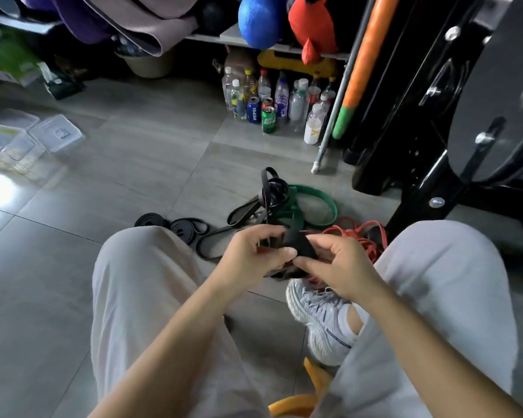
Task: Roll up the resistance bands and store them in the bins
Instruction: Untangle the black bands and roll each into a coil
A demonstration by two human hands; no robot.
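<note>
I sit with my knees apart over a grey tiled floor. My left hand [254,251] and my right hand [338,263] both pinch a black resistance band [299,244] between my knees, thumbs meeting on its partly rolled end. Its loose loops [271,188] rise behind my hands. A green band [314,194] and a red band [363,233] lie tangled on the floor beyond. Two rolled black bands [166,223] sit to the left. Clear plastic bins [27,140] lie at the far left. A yellow band [299,399] shows near my foot.
Several bottles and cans [272,101] stand at the back by a shelf. A black exercise machine [435,116] fills the right side, with an orange-and-green pole [363,64] leaning on it. My white shoe [323,315] rests below my hands.
</note>
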